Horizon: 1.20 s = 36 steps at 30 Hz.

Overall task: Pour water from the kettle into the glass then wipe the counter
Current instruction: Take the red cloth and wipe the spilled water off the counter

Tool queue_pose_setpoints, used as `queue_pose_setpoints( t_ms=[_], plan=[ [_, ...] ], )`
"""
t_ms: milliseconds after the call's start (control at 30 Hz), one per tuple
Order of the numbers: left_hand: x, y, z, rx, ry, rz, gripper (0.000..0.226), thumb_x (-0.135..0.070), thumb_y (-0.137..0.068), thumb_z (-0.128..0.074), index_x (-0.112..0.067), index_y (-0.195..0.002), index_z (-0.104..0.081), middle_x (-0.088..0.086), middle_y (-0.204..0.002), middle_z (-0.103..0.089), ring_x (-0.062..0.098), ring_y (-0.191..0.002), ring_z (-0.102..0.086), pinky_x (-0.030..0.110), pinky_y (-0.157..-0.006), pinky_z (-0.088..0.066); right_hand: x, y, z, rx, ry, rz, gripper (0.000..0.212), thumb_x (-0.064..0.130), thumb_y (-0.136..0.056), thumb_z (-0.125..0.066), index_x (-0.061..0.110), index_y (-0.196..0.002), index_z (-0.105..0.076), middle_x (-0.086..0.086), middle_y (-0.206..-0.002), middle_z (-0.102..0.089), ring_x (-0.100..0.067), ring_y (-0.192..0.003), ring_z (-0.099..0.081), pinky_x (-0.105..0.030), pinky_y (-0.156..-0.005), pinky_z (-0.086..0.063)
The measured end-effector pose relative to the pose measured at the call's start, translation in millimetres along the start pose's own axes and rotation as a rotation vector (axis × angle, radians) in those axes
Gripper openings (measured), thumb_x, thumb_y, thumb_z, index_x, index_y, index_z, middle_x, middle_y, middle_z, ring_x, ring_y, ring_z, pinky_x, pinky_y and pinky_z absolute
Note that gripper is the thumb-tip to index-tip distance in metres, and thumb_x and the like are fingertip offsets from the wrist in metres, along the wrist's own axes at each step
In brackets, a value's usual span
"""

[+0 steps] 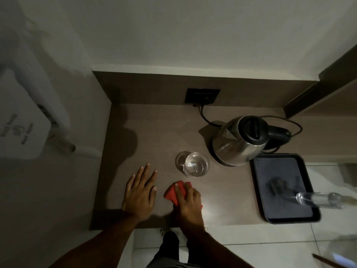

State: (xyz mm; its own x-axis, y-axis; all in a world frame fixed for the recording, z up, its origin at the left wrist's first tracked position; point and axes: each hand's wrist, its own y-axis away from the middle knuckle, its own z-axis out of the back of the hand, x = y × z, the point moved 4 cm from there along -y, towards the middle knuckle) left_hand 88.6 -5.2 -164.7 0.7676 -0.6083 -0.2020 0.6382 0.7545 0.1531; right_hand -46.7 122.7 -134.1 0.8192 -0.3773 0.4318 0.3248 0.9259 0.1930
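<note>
Right hand [188, 202] presses down on the red cloth [174, 193], fingers curled over it. Glass [196, 164] stands just beyond the hand; kettle [240, 141] further right. Left hand [140, 191] lies flat, empty, beside the cloth on the counter [154, 132].

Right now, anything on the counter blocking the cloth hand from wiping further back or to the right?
Yes. The glass of water stands directly behind the right hand and its red cloth. Further right are the kettle and a black tray. The left hand lies flat on the counter beside the cloth.
</note>
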Motion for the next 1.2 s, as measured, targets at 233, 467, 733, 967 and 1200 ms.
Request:
queue_pose_setpoints(
  t_ms=[233, 467, 733, 967, 1200],
  plan=[
    [4, 0, -3, 0.011, -0.003, 0.001, 0.058, -0.046, -0.100, -0.021, -0.029, -0.156, -0.020, 0.001, -0.168, -0.017, 0.020, -0.154, -0.017, 0.041, -0.120, -0.016, -104, 12, 59, 0.033, 0.204, 0.245, 0.072, 0.028, -0.069, -0.077, 0.015, -0.136, -0.054, -0.022, -0.138, -0.053, -0.040, -0.110, -0.058, -0.044, -0.092, -0.050],
    [3, 0, -1, 0.010, 0.016, 0.001, 0.059, -0.044, -0.098, -0.029, -0.027, -0.155, -0.025, 0.004, -0.166, -0.024, 0.023, -0.152, -0.024, 0.042, -0.118, -0.019, -135, 6, 79, -0.349, 0.116, -0.437, 0.071, 0.008, -0.065, -0.078, 0.002, -0.132, -0.054, -0.033, -0.127, -0.050, -0.050, -0.103, -0.048, -0.054, -0.086, -0.044],
    [3, 0, -2, 0.011, 0.019, -0.002, 0.059, -0.042, -0.098, -0.030, -0.028, -0.155, -0.027, 0.003, -0.167, -0.021, 0.021, -0.153, -0.021, 0.042, -0.119, -0.018, 12, 32, -17, -0.065, -0.012, -0.073, 0.093, 0.028, -0.050, -0.092, 0.019, -0.134, -0.053, -0.025, -0.123, -0.061, -0.044, -0.101, -0.064, -0.049, -0.073, -0.059],
    [5, 1, -3, 0.032, 0.034, 0.013, 0.058, -0.046, -0.100, -0.023, -0.031, -0.156, -0.022, 0.001, -0.168, -0.018, 0.019, -0.154, -0.017, 0.040, -0.120, -0.015, -68, 16, 38, 0.145, 0.045, 0.510, 0.039, 0.025, -0.092, -0.056, 0.023, -0.130, -0.060, -0.007, -0.136, -0.057, -0.027, -0.126, -0.050, -0.044, -0.105, -0.041],
    [5, 0, -4, 0.034, 0.010, 0.008, 0.059, -0.047, -0.100, -0.028, -0.031, -0.156, -0.023, 0.001, -0.168, -0.017, 0.020, -0.154, -0.016, 0.040, -0.120, -0.013, -139, -11, 94, -0.190, 0.080, -0.188, 0.077, 0.009, -0.063, -0.081, 0.007, -0.135, -0.054, -0.028, -0.132, -0.052, -0.049, -0.110, -0.049, -0.055, -0.092, -0.043]
  ],
)
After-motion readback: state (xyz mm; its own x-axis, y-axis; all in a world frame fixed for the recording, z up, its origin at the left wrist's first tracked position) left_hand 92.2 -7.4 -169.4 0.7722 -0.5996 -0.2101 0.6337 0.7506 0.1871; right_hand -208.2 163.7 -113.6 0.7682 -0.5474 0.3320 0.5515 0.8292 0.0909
